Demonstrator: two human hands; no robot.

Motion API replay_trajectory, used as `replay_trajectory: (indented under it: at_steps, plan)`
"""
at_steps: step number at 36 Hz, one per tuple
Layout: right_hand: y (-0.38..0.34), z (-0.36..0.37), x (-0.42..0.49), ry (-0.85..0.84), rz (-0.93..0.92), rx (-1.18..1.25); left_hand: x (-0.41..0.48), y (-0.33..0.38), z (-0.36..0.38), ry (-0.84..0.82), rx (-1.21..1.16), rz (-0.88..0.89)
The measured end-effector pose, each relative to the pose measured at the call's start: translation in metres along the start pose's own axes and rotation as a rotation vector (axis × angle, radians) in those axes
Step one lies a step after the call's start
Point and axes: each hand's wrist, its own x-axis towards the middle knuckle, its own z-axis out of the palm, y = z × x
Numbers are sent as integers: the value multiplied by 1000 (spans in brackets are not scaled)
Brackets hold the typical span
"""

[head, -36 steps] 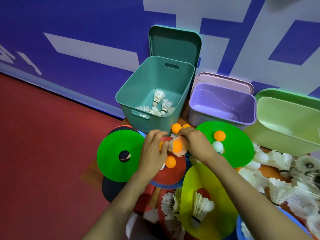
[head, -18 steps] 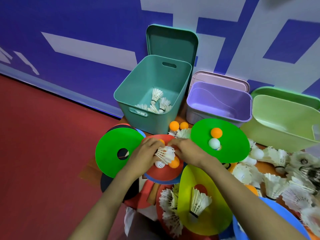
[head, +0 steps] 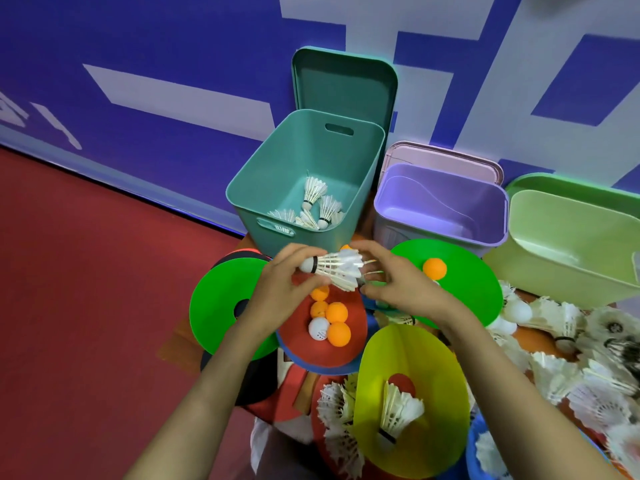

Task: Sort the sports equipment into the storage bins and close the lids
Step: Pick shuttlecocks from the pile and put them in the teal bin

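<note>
Teal bin (head: pixel 304 174) open at the wall, a small heap of binned shuttlecocks (head: pixel 313 206) in its bottom, and the teal lid (head: pixel 343 81) propped upright behind it. Just to its right sits the purple bin (head: pixel 440 216), with a pink lid (head: pixel 443 161) standing behind. Next along is the light green bin (head: pixel 571 251), cut off by the right edge.

In front of the teal bin, the left hand (head: pixel 284 289) pinches the held shuttlecock (head: pixel 336 270) by its cork. It lies sideways in the air, and the right hand (head: pixel 398 282) curls its fingers round the feathered end. Both hands grip it above the red disc (head: pixel 353 320), which carries orange balls (head: pixel 336 311) and one white ball (head: pixel 318 329).

The left green disc (head: pixel 221 306) lies beside it, and the right green disc (head: pixel 464 282) bears an orange ball. The yellow disc (head: pixel 415 355) is nearest, with a shuttlecock standing cork-down at its hole. Loose shuttlecocks (head: pixel 588 362) pile up at the right.

Below is a red floor (head: pixel 86 306), behind a blue and white wall (head: pixel 138 64).

The right hand's fingers cover the feather tips, and whether they hold a second shuttlecock cannot be told. The right-hand pile is blurred.
</note>
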Motion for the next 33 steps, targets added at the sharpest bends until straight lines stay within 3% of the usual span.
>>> replay_trajectory:
  at_steps: [5, 11, 14, 18, 24, 28, 33]
  plan:
    - [-30, -24, 21, 45, -36, 243, 42, 6, -6, 74, 88, 92]
    - [-59, -39, 85, 393, -107, -37, 104, 10, -15, 115, 183, 74]
    - [-61, -37, 127, 347, -79, -237, 136, -1, -14, 37, 341, -71]
    - [-45, -29, 173, 227, 50, -457, 169, -27, -13, -191, 498, -237]
    - [-30, -19, 192, 230, 82, -647, 178, -39, -9, -345, 769, -296]
    - [-26, -23, 168, 301, -23, -724, 158, -30, -2, -248, 891, -229]
    - [-13, -30, 96, 438, -144, -667, 111, 2, 17, 67, 675, 2]
